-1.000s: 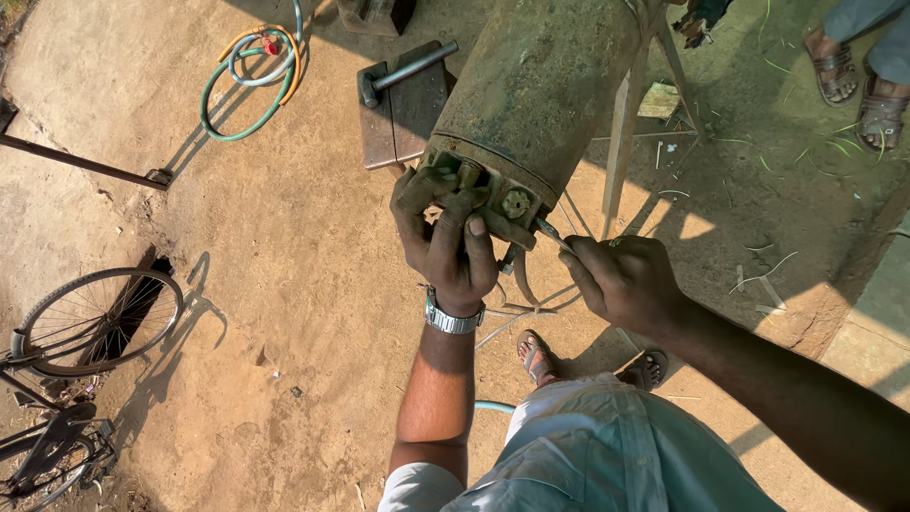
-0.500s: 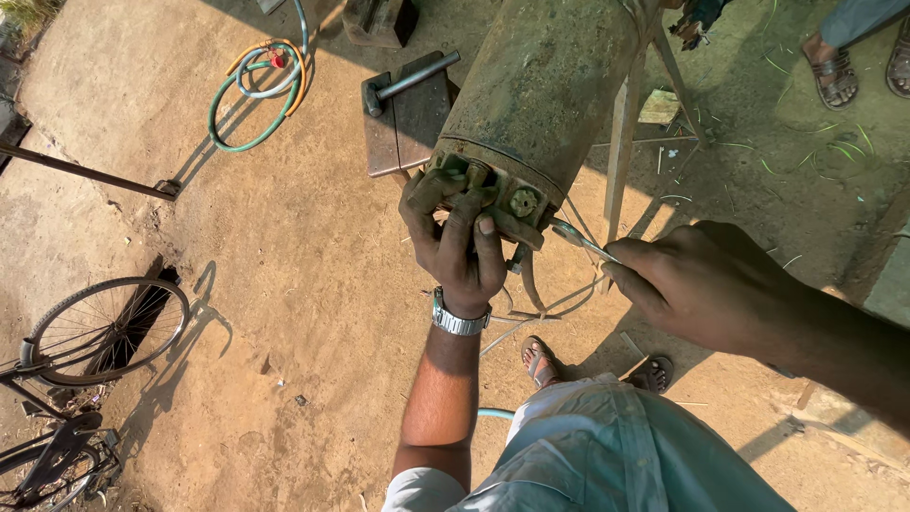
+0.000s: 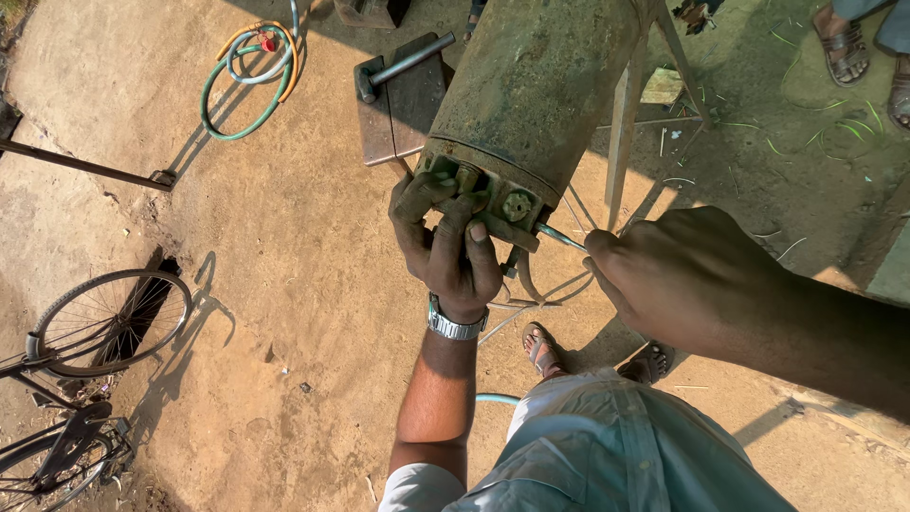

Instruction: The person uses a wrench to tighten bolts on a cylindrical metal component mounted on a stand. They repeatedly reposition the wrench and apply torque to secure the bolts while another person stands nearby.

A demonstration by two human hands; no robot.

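Observation:
A big rusty green-brown cylinder (image 3: pixel 536 90) lies tilted on a metal stand, its near end facing me. My left hand (image 3: pixel 445 242), with a metal watch on the wrist, grips the fittings on that end. My right hand (image 3: pixel 678 275) is closed around a thin metal tool (image 3: pixel 559 237) whose tip touches the end face beside a round bolt (image 3: pixel 517 204). A bent wire hangs below the end.
A hammer (image 3: pixel 403 66) rests on a steel block behind the cylinder. Coiled hoses (image 3: pixel 251 76) lie on the dirt at upper left. A bicycle wheel (image 3: pixel 109 322) stands at far left. Another person's sandalled feet (image 3: pixel 853 52) are at upper right. My own sandalled feet are below.
My right hand has moved right and closer to the camera while keeping the tool at the cylinder end. My left hand stays on the fittings.

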